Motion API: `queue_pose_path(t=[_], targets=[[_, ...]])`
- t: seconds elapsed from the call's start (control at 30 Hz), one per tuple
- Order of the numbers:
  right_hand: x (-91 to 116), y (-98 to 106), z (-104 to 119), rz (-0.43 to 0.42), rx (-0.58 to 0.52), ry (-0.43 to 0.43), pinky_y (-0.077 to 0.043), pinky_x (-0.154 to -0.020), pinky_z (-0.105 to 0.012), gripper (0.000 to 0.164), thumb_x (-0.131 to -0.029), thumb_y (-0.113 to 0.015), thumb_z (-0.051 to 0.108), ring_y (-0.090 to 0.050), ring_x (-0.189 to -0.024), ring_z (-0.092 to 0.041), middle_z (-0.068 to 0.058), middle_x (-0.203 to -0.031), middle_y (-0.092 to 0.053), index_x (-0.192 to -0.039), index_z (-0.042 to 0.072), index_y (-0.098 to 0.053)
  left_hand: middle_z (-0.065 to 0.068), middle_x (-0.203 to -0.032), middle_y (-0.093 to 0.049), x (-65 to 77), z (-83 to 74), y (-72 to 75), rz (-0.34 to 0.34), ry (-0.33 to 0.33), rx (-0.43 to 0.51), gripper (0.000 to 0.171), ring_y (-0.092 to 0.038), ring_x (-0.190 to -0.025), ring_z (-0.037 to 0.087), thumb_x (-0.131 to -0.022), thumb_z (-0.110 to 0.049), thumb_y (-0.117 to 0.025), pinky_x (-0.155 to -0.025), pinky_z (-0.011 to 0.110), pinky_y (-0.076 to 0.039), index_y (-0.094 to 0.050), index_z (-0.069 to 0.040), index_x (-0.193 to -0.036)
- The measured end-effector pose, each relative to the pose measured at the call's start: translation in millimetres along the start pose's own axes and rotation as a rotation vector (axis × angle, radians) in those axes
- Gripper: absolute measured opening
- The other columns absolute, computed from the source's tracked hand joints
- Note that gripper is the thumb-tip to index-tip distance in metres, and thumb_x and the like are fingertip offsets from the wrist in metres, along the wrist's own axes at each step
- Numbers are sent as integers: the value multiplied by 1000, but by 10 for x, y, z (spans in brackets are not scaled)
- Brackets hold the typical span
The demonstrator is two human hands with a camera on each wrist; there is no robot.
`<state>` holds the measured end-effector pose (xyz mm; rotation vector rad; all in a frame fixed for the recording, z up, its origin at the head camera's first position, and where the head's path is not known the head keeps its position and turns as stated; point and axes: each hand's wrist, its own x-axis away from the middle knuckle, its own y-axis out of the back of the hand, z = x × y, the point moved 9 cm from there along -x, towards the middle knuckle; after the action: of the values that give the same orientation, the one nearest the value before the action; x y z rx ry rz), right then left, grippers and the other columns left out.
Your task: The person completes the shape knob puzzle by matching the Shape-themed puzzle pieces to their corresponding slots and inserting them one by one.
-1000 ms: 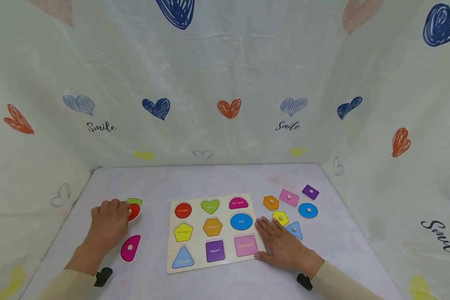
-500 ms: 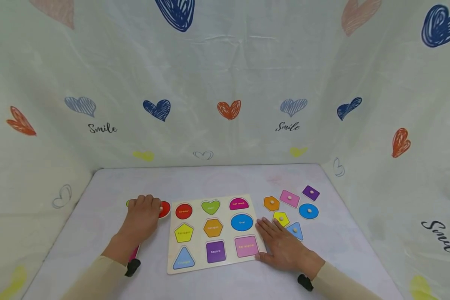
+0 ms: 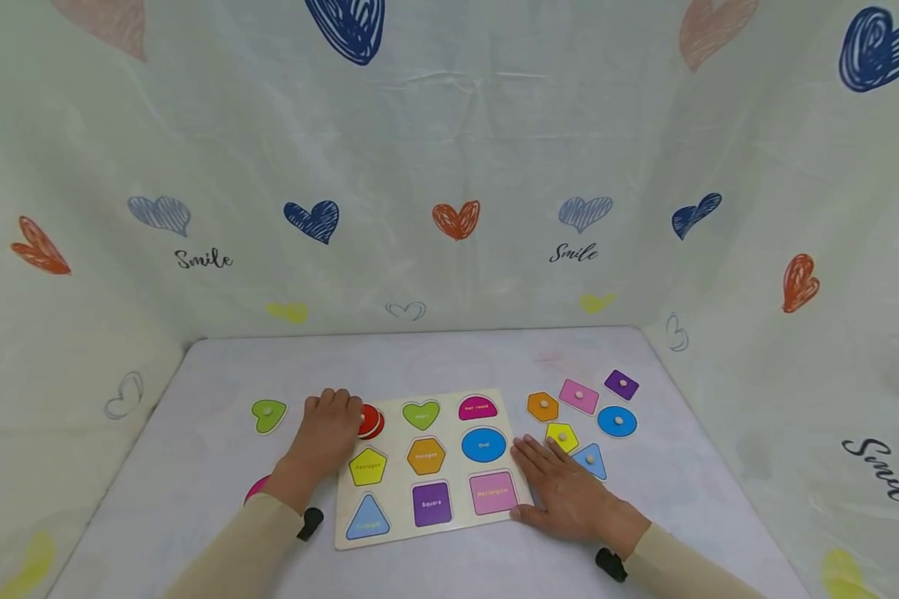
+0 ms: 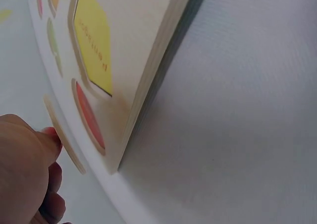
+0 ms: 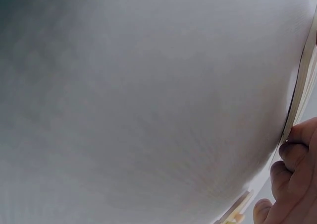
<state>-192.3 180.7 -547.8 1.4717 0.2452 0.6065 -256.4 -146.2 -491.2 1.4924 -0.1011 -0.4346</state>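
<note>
The left hand (image 3: 325, 437) pinches a red circle piece (image 3: 369, 422), its fingers narrowed on it; the piece sits at those fingertips, over the near corner of the shape board (image 3: 400, 499), which lies between the two hands; the right hand (image 3: 569, 495) is spread wide, fingers straight, touching the board's edge on its side, and it grasps nothing.

There is one board with nine recesses (image 3: 431, 503), and nine loose pieces on or above the counter (image 3: 449, 366): one is the held circle; two are by the left arm, a green heart piece (image 3: 269, 416) outward of the left hand and a magenta half-round piece (image 3: 256, 488) partly hidden behind its wrist; six are beyond the right hand, namely an orange hexagon piece (image 3: 543, 407), a pink rectangle piece (image 3: 579, 397), a purple square piece (image 3: 622, 384), a blue oval piece (image 3: 618, 422), and, nearest its fingers, a yellow pentagon piece (image 3: 562, 437) and a blue triangle piece (image 3: 590, 461).

The head view makes the circle overlap its red recess (image 4: 89, 116); the left wrist view shows the piece edge-on, clear of the board; the right wrist view shows fingertips meeting the board's side.
</note>
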Motion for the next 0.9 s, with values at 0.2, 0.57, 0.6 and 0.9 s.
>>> queue_pose_path(t=[0.2, 0.57, 0.6, 0.9], targets=[[-3, 4, 1, -4, -15, 0, -20, -131, -55, 97, -95, -48, 80, -24, -163, -26, -2, -174, -32, -167, 15, -32, 16, -106, -61, -6, -20, -87, 37, 22, -12, 45, -50, -99, 33, -88, -18, -87, -85, 48, -47, -63, 2, -121], [-8, 15, -4, 0, -13, 4, -20, -131, -55, 98, -96, -46, 80, -24, -163, -26, -2, -174, -30, -167, 16, -31, 17, -107, -60, -65, -15, -185, 66, 48, -3, 40, -49, -100, 34, -96, -22, -79, -87, 49, -47, -62, 2, -123], [-11, 16, -6, 0, -12, 2, -20, -131, -55, 98, -96, -46, 80, -24, -163, -26, -2, -174, -30, -167, 16, -31, 17, -107, -60, -67, -11, -194, 67, 52, 0, 40, -49, -101, 34, -96, -23, -79, -87, 48, -47, -62, 2, -124], [-6, -7, -6, 10, -32, -12, -20, -131, -55, 98, -95, -48, 81, -24, -163, -26, -2, -174, -31, -167, 16, -31, 18, -113, -62, -62, -35, -261, 110, 66, 2, 46, -51, -105, 35, -93, -21, -82, -91, 50, -48, -62, 2, -128]])
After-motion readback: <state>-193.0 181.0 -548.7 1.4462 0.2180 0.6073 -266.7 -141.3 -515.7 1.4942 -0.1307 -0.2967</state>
